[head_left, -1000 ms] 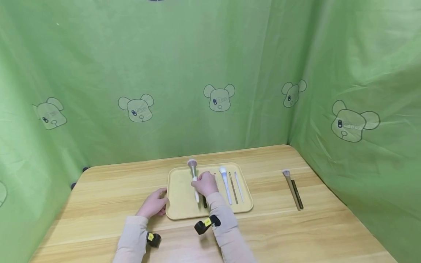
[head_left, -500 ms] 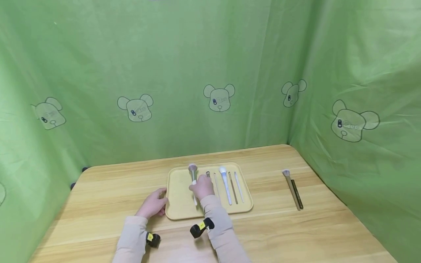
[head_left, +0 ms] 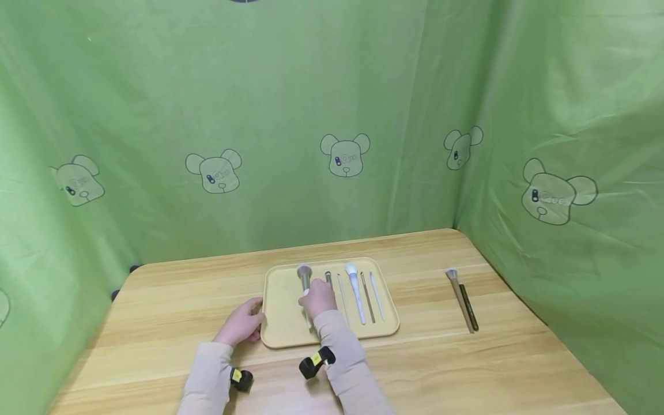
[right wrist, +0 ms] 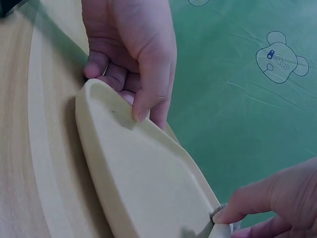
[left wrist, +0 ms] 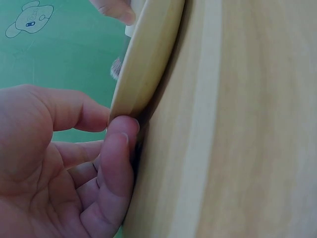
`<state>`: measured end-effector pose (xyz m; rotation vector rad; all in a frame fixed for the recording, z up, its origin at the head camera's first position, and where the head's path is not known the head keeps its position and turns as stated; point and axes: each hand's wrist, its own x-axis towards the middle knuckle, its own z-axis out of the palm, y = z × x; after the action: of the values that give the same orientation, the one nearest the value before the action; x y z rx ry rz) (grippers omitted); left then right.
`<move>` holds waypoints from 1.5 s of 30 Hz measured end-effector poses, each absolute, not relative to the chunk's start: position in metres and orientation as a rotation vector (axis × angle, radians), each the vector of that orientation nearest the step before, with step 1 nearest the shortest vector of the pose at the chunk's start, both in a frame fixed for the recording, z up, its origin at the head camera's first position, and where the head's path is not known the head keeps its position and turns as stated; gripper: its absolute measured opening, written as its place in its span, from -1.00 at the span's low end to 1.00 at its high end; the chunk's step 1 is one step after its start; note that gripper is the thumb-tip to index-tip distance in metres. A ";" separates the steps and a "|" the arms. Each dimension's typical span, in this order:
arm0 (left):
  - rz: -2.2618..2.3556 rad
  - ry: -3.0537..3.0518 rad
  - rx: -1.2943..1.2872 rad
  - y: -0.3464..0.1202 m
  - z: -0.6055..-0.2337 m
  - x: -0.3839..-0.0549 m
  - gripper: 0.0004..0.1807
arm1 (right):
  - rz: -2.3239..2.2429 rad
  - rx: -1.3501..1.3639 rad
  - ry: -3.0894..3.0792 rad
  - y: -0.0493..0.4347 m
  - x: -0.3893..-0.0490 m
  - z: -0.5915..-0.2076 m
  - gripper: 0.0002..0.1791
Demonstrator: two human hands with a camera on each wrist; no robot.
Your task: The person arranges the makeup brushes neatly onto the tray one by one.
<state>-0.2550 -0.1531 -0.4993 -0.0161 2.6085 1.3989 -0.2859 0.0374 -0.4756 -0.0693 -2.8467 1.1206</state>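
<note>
My left hand (head_left: 241, 324) grips the left rim of a yellow tray (head_left: 280, 302). In the left wrist view its thumb touches the rim (left wrist: 148, 54) from above, with fingers curled below. Over the left part of the tray, my right hand (head_left: 320, 298) pinches the white handle of a large makeup brush (head_left: 304, 272), its head pointing to the far side. Whether this brush touches the tray cannot be told. Just right of that hand lies a short dark-headed brush (head_left: 328, 276), its handle mostly hidden by the hand.
Further right on the tray lie a thin brush (head_left: 343, 295), a fluffy white-blue brush (head_left: 355, 294), a slim brown one (head_left: 368, 297) and a pale slender stick (head_left: 377, 297). A brown-handled brush (head_left: 459, 301) and a dark stick (head_left: 469, 308) lie on the table (head_left: 519, 357).
My right hand has moved left and toward me, bringing the large makeup brush lower over the tray. The short brush and thin brush beside it have come into view. The left hand stayed still.
</note>
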 end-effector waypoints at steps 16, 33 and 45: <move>1.395 2.617 -0.014 -0.152 -0.498 -0.255 -0.36 | 0.978 -0.001 -2.856 0.035 -0.284 -0.475 -0.69; 1.391 2.619 -0.015 -0.152 -0.500 -0.256 -0.35 | 0.918 0.022 -2.849 0.034 -0.283 -0.476 -0.76; 1.383 2.627 -0.015 -0.153 -0.502 -0.257 -0.35 | 0.920 0.055 -2.847 0.036 -0.281 -0.474 -0.80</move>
<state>-0.2568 -0.1530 -0.5024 -0.0147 2.6269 1.3833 -0.2814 0.0358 -0.4744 0.0550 -2.8468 0.9204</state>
